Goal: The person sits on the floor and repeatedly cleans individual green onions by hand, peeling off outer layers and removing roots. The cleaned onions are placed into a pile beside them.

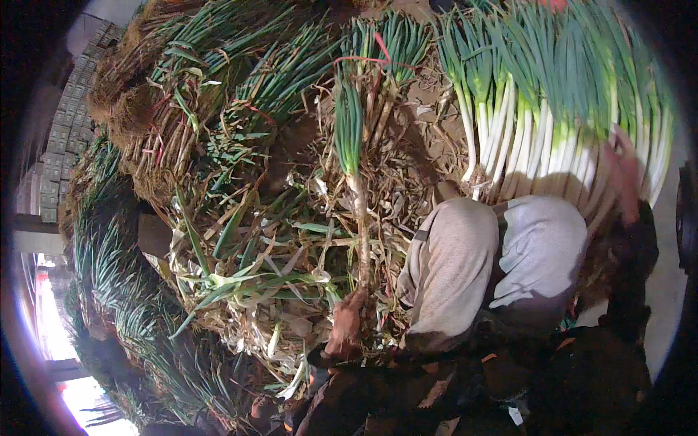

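Note:
My left hand (349,324) is closed around the root end of an unpeeled Welsh onion (360,218). The onion points away from me, its green leaves (348,122) at the far end and its lower stalk brownish. At the right, my right hand (625,171) lies against a row of peeled Welsh onions (537,144) with clean white stalks. Its fingers are blurred, so whether they grip a stalk is unclear. Both my knees (455,261), in light trousers, are between the hands.
Dry husks and torn leaves (262,272) litter the ground in front and left. Unpeeled onion bundles (163,125) with brown roots are piled at the far left, some tied with red string. A loop of red string (381,52) crosses another bundle (401,49) ahead.

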A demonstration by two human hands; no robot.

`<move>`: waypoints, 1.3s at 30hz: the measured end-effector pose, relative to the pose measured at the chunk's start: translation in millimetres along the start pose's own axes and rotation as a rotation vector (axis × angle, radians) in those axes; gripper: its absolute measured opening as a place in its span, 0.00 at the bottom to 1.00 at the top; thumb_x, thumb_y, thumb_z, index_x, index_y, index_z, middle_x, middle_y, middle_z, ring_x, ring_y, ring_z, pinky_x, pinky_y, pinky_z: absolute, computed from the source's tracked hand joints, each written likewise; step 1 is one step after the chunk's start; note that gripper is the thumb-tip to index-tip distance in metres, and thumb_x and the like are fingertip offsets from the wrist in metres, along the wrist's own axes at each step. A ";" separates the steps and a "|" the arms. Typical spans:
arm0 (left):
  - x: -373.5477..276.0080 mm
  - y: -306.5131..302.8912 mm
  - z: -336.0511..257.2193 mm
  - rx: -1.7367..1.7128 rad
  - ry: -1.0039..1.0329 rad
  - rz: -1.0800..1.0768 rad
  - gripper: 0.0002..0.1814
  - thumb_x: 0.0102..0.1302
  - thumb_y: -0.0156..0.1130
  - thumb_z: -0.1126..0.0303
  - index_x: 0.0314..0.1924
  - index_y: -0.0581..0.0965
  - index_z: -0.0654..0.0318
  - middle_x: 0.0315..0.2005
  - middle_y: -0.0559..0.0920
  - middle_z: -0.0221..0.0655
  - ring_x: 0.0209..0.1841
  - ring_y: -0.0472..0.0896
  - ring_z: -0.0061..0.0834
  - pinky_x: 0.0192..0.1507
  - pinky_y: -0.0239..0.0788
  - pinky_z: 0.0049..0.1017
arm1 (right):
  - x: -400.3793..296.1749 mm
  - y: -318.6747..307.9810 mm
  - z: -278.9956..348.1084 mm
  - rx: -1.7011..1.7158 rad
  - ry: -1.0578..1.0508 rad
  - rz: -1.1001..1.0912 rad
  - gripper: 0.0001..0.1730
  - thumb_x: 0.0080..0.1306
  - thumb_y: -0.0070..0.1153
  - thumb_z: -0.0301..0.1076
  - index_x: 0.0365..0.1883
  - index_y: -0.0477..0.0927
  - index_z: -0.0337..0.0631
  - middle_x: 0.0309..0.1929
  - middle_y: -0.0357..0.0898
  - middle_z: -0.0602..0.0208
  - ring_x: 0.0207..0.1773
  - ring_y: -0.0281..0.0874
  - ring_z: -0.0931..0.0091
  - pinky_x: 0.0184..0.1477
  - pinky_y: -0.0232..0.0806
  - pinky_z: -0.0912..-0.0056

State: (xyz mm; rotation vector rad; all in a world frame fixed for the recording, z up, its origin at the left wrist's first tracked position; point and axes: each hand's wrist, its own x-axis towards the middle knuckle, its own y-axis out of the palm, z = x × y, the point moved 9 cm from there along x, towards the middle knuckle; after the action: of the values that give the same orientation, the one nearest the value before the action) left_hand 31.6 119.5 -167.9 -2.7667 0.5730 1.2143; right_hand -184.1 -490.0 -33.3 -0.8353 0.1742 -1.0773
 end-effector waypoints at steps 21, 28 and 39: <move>-143.8 13.6 4.8 0.338 0.378 -0.175 0.15 0.65 0.56 0.66 0.44 0.72 0.72 0.24 0.76 0.34 0.26 0.74 0.26 0.30 0.65 0.24 | -193.2 428.4 290.3 0.655 0.808 1.216 0.14 0.59 0.59 0.51 0.27 0.79 0.52 0.26 0.78 0.74 0.27 0.74 0.77 0.33 0.64 0.72; -157.2 22.1 5.2 0.843 0.668 -0.372 0.22 0.54 0.65 0.70 0.49 0.72 0.65 0.27 0.79 0.43 0.29 0.79 0.41 0.32 0.71 0.31 | -148.9 402.1 309.2 0.799 0.552 1.186 0.22 0.50 0.67 0.54 0.35 0.78 0.49 0.37 0.78 0.73 0.38 0.73 0.77 0.37 0.67 0.70; -94.0 18.8 -33.3 0.414 0.522 -0.191 0.22 0.61 0.60 0.59 0.44 0.71 0.74 0.32 0.77 0.40 0.34 0.73 0.26 0.37 0.66 0.27 | -132.4 353.2 338.4 1.371 0.750 1.063 0.13 0.65 0.50 0.47 0.32 0.76 0.47 0.24 0.74 0.70 0.23 0.71 0.73 0.27 0.69 0.63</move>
State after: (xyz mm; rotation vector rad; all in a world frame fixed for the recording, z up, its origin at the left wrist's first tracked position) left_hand -10.2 124.2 -75.6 -2.6725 0.5010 0.2797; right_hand 172.1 -131.8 -73.0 0.8858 0.3735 -0.2294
